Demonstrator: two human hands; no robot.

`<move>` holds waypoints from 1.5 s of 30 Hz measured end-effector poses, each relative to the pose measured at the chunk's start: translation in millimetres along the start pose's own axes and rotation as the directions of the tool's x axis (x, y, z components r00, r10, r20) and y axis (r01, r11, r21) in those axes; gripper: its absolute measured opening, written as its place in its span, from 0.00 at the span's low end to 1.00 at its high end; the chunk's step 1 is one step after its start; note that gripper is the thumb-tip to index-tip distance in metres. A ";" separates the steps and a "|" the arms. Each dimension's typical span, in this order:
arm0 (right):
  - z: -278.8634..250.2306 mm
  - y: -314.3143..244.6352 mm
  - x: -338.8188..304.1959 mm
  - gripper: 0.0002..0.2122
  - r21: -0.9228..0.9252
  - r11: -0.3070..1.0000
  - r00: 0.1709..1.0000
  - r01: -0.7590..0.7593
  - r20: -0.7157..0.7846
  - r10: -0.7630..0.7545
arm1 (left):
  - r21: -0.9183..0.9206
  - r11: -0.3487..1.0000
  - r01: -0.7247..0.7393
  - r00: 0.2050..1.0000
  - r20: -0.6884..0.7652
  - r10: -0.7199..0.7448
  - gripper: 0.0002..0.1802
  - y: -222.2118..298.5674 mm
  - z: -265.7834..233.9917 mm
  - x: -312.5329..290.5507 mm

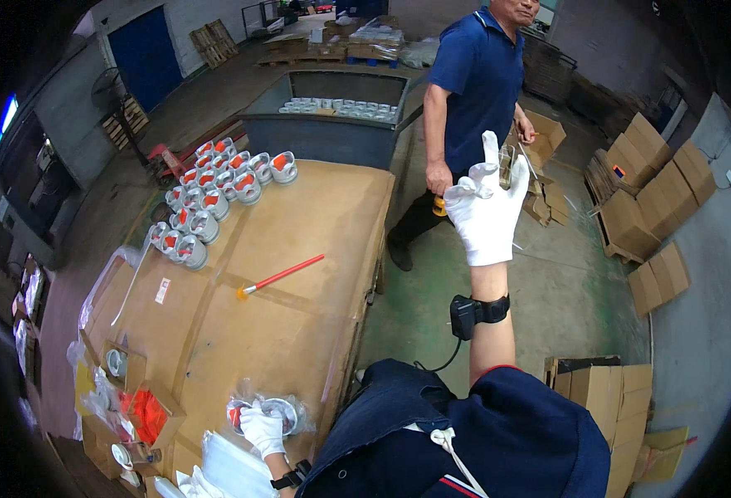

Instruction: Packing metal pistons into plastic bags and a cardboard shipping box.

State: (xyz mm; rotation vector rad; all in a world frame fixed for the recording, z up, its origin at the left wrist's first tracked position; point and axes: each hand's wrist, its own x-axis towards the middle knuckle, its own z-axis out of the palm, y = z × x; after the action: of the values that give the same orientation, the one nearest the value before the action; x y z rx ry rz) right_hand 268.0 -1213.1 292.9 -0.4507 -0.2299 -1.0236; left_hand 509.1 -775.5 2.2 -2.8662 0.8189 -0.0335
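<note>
My left hand (pixel 263 429), in a white glove, is low over the near end of the cardboard-covered table. Its fingers curl over a grey metal cylinder with an orange insert, beside another metal cylinder (pixel 286 408); clear plastic film (pixel 303 415) lies around both. My right hand (pixel 483 217), also white-gloved, is raised well away from the table with one finger stretched up, the thumb apart and other fingers bent. Nothing shows in it. A red-handled brush (pixel 287 275) with a yellowish tip lies on the cardboard (pixel 299 207). Rows of similar metal cylinders (pixel 213 199), many with orange inserts, stand at the far left.
Beyond the table stands a grey metal bin (pixel 324 133) holding rows of parts. A person in a blue shirt (pixel 477 75) is beyond my right hand. Small boxes with orange pieces (pixel 146 415) sit at the near left. Stacked cartons (pixel 664 191) line the right side.
</note>
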 end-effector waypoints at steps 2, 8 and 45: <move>0.3 -0.2 -0.4 0.24 0.004 1.000 1.000 0.012 -0.019 -0.011 | -0.049 0.998 -0.026 0.999 -0.039 0.024 0.25 -0.9 -2.3 -1.4; -5.7 -5.0 -3.8 0.24 0.024 1.000 0.997 -0.015 -0.076 0.017 | 0.017 1.000 0.020 0.999 0.033 -0.021 0.24 1.0 3.3 0.6; -31.4 13.3 -0.2 0.17 0.038 0.991 0.971 -0.129 -0.198 0.134 | 0.190 0.982 0.018 0.999 -0.052 -0.009 0.23 4.1 1.6 -1.4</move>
State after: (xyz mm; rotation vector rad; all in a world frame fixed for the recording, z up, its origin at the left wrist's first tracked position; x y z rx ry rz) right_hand 278.6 -1221.7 261.6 -0.3327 -0.0317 -0.9271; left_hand 505.8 -778.0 0.0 -2.7009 0.7610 -0.1770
